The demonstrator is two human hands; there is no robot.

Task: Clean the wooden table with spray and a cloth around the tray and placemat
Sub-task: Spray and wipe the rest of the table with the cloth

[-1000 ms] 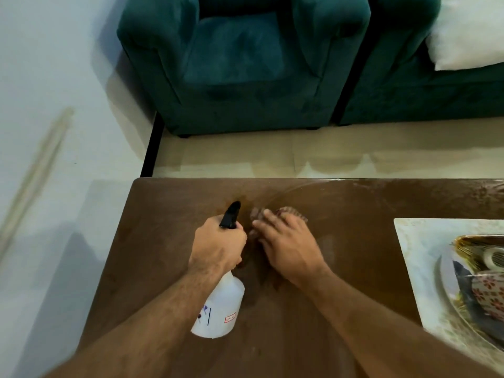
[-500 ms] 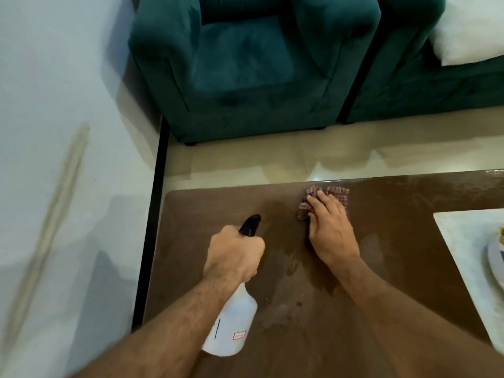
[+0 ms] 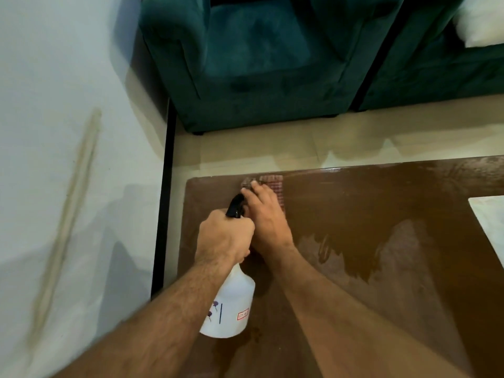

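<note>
The right hand (image 3: 266,214) presses flat, straight fingers (image 3: 255,190) on the small red-checked cloth (image 3: 274,184), which now sits at the far left edge of the glossy brown wooden table (image 3: 368,255), further left than 0.5 s ago. The left hand (image 3: 225,236) still curls round the black trigger neck of the white plastic spray bottle (image 3: 231,304), held beside it. A corner of the pale marbled placemat (image 3: 488,219) shows at right. I judge the far left corner is being wiped, with the near streaked area left to do
</note>
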